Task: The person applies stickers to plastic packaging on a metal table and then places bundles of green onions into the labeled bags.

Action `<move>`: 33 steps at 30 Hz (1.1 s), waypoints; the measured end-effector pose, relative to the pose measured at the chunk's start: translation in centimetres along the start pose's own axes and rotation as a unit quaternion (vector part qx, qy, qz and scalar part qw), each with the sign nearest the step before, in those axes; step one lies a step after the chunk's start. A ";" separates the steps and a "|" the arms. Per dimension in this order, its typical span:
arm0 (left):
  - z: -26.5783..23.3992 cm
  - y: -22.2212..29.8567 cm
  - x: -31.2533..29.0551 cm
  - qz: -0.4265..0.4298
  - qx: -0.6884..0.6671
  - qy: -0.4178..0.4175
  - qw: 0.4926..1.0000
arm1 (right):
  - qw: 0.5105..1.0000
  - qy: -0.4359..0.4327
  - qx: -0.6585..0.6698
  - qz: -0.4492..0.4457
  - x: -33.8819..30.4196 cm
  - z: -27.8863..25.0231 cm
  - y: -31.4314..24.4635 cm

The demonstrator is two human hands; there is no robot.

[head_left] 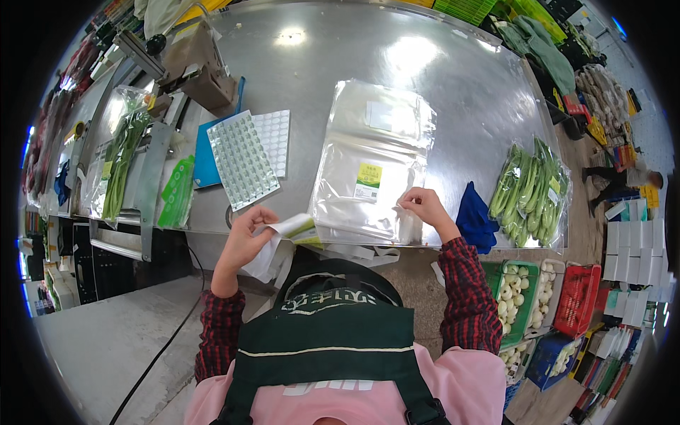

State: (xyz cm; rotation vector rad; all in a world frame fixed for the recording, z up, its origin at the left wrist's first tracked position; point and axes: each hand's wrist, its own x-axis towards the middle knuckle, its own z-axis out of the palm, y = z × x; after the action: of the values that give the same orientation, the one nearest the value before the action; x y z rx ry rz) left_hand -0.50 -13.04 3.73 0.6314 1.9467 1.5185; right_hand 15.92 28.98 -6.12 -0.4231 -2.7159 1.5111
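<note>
Bench observation. Left hand [251,237]: thumb and fingers closed on a label strip [301,228], white-backed with green and yellow print, at the near edge of the steel table [297,71]. Right hand [428,209]: thumb and forefinger drawn together at the near right side of the clear bags [340,202]; cannot tell whether film is gripped between them. Bags lie flat on the table, in front of the person; a green-and-white label [367,180] sits on the lower half. Left of the bags: two sticker sheets [244,159], overlapping, beside a blue folder [207,159]. Right of the right hand: a blue cloth [476,219], slumped over the table edge, then bagged greens [528,195].
</note>
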 end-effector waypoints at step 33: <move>5.9 0.1 1.4 -0.038 0.090 -0.153 0.983 | 0.989 0.105 0.093 -0.044 3.3 3.8 -11.3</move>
State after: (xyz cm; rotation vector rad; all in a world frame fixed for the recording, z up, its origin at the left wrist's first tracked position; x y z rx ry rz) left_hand 2.57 -7.94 2.57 0.8068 1.8576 1.1305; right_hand 9.62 20.94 0.92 -0.4236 -2.3786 1.5785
